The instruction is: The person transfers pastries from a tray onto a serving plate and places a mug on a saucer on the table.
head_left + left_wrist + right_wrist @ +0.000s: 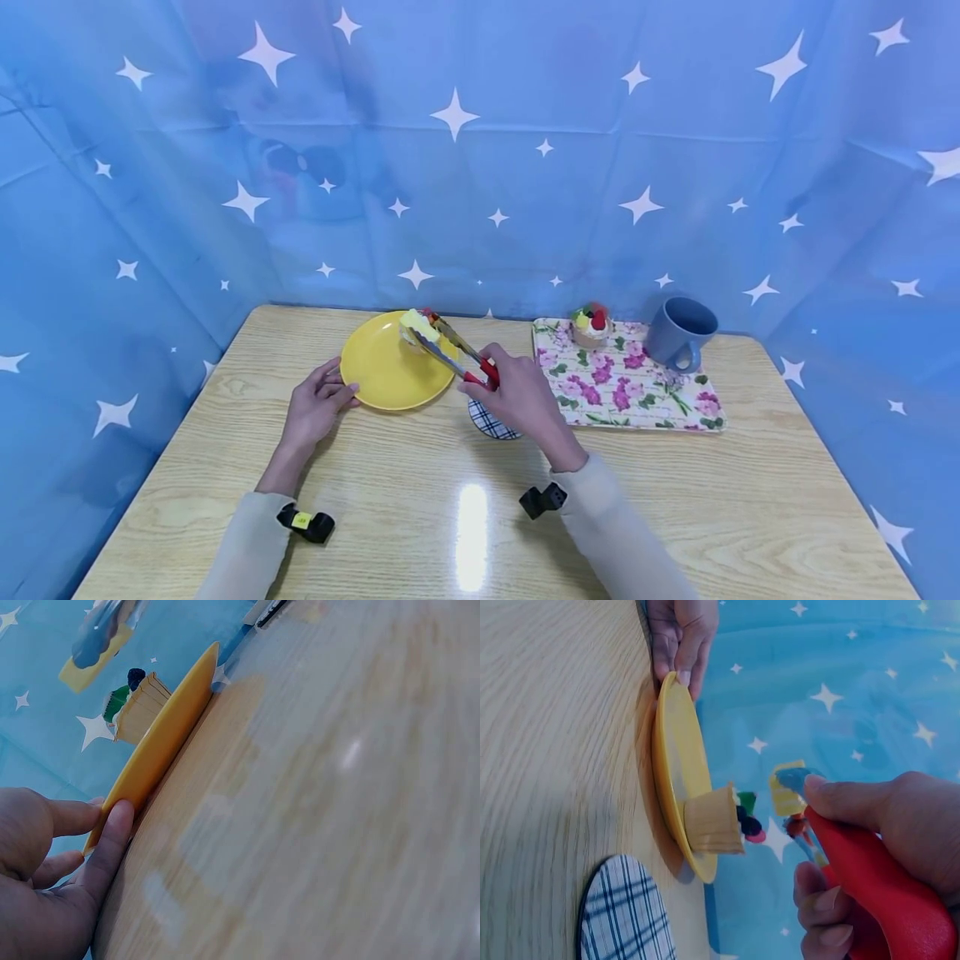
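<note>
My left hand (318, 403) pinches the left rim of a yellow plate (390, 385) lying on the table, thumb and fingers on either side of the edge. In my right hand (522, 392) I grip red-handled tongs (870, 870). Between the tongs' tips is a small pale-yellow block with ridges (786, 787). It hangs above a toy cupcake (711, 821) in the right wrist view, apart from it. That cupcake stands upright on the plate, with green, dark and pink toppings. From the head view, the tongs largely cover it.
A round plaid coaster (491, 419) lies beneath and beside my right hand. Right of it, a floral tray (618, 398) bears another fruit-topped cupcake (590, 327) and a blue mug (675, 332). A blue starry curtain (480, 183) hangs behind the wooden table (390, 500).
</note>
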A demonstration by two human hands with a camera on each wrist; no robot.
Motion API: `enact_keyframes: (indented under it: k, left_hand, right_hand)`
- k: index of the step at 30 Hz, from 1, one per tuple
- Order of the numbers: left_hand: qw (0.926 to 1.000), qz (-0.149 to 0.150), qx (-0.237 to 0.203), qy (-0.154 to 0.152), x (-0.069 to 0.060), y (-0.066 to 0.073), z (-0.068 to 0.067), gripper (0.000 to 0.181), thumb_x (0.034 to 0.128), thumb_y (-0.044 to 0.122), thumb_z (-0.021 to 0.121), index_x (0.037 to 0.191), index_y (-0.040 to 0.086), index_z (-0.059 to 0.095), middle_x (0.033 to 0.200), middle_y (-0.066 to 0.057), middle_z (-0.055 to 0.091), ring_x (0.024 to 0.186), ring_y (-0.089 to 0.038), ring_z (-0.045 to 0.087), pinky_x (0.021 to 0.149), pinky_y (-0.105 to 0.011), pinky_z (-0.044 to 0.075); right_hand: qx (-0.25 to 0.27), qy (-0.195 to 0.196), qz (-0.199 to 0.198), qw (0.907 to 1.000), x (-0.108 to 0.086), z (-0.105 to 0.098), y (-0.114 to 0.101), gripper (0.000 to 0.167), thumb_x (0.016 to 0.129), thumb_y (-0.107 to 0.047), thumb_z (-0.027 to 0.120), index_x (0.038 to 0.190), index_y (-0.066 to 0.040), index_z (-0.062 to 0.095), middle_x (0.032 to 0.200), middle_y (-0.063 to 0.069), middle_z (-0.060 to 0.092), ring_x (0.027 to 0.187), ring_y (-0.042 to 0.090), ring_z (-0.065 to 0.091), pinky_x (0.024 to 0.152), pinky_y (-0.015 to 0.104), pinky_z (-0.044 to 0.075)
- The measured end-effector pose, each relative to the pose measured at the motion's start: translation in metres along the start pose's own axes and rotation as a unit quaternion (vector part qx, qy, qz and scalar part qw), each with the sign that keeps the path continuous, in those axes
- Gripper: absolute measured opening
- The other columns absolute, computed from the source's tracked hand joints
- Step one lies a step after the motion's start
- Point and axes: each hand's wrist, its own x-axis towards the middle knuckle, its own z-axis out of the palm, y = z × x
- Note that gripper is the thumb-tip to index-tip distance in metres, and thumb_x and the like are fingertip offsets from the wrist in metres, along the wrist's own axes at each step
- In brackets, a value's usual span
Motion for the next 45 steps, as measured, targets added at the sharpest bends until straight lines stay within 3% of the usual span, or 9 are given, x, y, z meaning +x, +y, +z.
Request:
enact_keyframes:
  k: [22,30,45]
  left_hand:
    - [1.0000,0.001,0.003,0.007,-0.002,0.003,0.000,0.068,0.1011,0.008,0.065,0.161,0.011,0.033,0.125,-0.017,0.055,0.085,0.000,0.067,0.083,-0.023,0.067]
    - [1.0000,0.000,0.006,0.006,0.000,0.001,0.001,0.067,0.1014,0.008,0.064,0.161,0.011,0.033,0.124,-0.014,0.056,0.085,-0.001,0.067,0.084,-0.024,0.067]
    - [1.0000,0.005,0.004,0.004,0.000,0.000,-0.001,0.067,0.1015,0.008,0.064,0.161,0.010,0.033,0.123,-0.015,0.056,0.085,-0.001,0.068,0.083,-0.023,0.067]
  right_hand:
    - [0.015,-0.037,-0.035,0.9986,0.019,0.028,-0.016,0.049,0.093,-0.047,0.074,0.124,-0.010,0.062,0.063,0.000,0.053,0.050,0.013,0.042,0.042,0.022,0.029]
    - [0.013,-0.032,-0.033,0.9989,0.021,0.032,-0.022,0.053,0.092,-0.047,0.076,0.126,-0.010,0.062,0.062,-0.002,0.051,0.049,0.011,0.040,0.041,0.021,0.029]
    - [-0.001,-0.064,-0.036,0.9973,0.028,0.051,-0.031,0.052,0.092,-0.048,0.075,0.127,-0.013,0.062,0.063,-0.002,0.043,0.052,0.012,0.035,0.043,0.022,0.022]
